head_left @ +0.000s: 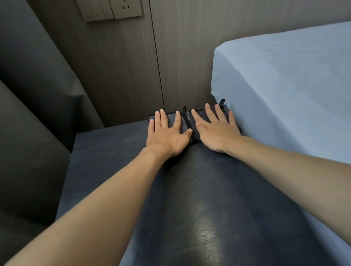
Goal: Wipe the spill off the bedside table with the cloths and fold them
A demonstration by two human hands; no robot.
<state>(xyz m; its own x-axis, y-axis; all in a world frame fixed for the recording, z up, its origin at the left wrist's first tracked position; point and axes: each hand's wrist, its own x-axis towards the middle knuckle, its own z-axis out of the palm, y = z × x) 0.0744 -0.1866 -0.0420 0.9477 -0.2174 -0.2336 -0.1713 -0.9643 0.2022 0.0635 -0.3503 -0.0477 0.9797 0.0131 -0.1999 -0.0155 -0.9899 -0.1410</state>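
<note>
A dark blue desk is filling the middle of the head view, its matte top catching a pale streak of light near the front edge. Two folded dark cloths are lying side by side at its far right corner, against the wall. The left hand is pressing flat on the left cloth, fingers spread and gripping nothing. The right hand is lying equally flat and splayed on the right cloth, which is touching the bed. The bed, covered in a light blue sheet, is standing just beside the desk on the right. A grey wood-grain wall is rising behind, carrying a switch and socket panel. A dark curtain is hanging at the left.
</note>
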